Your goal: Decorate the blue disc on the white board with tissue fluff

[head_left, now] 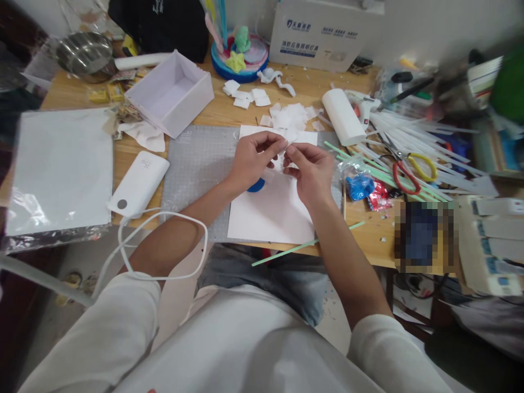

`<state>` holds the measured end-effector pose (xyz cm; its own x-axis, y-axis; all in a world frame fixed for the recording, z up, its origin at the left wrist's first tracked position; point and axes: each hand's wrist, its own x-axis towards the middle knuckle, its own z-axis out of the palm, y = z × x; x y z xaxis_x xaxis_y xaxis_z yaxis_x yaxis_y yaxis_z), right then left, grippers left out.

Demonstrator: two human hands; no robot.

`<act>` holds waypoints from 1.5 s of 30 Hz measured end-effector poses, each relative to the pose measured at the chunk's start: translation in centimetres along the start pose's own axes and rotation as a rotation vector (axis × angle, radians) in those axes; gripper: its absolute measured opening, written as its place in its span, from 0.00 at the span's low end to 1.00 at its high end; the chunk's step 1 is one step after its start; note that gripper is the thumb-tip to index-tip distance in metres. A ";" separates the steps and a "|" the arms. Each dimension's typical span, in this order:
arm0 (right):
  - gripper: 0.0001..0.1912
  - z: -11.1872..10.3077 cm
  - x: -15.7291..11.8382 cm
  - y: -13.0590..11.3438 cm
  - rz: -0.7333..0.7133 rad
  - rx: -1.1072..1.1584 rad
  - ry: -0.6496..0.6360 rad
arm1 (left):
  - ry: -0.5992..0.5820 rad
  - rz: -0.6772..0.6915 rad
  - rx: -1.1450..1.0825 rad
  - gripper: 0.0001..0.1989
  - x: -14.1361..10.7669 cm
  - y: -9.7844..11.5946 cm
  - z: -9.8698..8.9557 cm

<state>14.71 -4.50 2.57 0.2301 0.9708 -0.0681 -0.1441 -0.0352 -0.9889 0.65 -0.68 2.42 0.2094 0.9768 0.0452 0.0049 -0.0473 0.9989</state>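
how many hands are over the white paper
2: the left hand and the right hand, almost meeting above the upper half of the white paper; no others show.

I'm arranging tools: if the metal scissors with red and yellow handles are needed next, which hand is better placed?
Likely the right hand: the scissors lie to its right; the left hand, farther away, would have to reach across.

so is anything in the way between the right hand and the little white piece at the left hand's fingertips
Nothing visible: the right hand has its fingertips right by the little white piece at the left hand. The blue piece on the white sheet lies off to the side.
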 end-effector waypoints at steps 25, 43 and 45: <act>0.15 0.1 -0.1 0.1 0.022 -0.038 0.006 | 0.060 0.012 0.049 0.06 -0.1 0.1 0.1; 0.13 0.1 -0.1 0.0 0.024 -0.008 -0.020 | 0.042 0.073 0.077 0.06 -0.3 0.0 0.1; 0.13 0.1 -0.1 0.0 0.035 0.002 -0.018 | 0.053 0.084 0.077 0.06 -0.3 0.0 0.1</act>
<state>14.63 -4.54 2.57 0.2076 0.9731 -0.0998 -0.1532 -0.0684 -0.9858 0.70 -1.02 2.40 0.1604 0.9783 0.1310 0.0653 -0.1430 0.9876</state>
